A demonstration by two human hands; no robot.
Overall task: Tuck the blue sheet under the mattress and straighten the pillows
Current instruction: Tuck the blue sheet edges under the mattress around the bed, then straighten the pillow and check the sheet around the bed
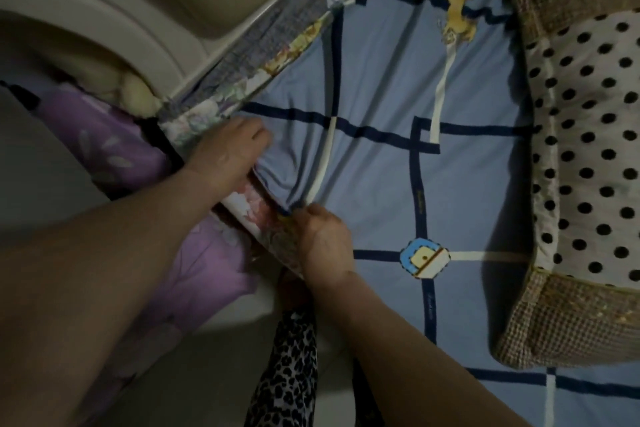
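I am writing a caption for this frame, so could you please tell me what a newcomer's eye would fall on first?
First come the two bare hands at the bed's left edge: the left hand presses on the bunched blue sheet at the mattress corner, and the right hand pinches its edge lower down. Next is the polka-dot pillow, lying on the sheet at the right. Purple floral fabric hangs below the mattress edge at the left.

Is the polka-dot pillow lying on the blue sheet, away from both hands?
Yes. The polka-dot pillow lies on the blue sheet at the right, while the left hand and right hand work at the mattress edge.
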